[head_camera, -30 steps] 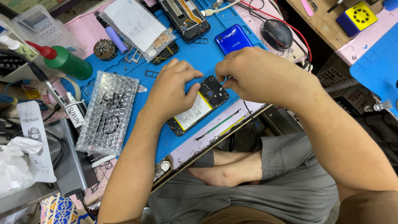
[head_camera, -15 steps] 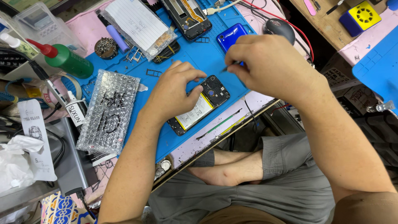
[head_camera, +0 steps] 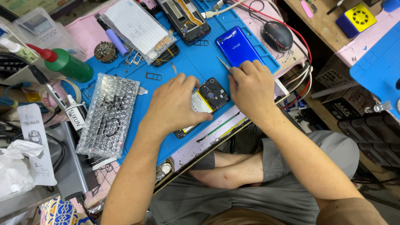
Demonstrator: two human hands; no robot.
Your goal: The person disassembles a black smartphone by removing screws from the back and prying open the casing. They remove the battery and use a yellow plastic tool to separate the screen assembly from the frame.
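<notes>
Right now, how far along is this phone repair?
Done: the blue back cover is off and lies on the mat. In hand: the left hand steadies the opened phone while the right hand holds tweezers. Left: the internals are exposed and the cover not refitted.

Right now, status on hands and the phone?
Left hand pinning the opened phone on the blue mat. Right hand gripping tweezers, tip off the phone. Blue back cover close behind.
</notes>
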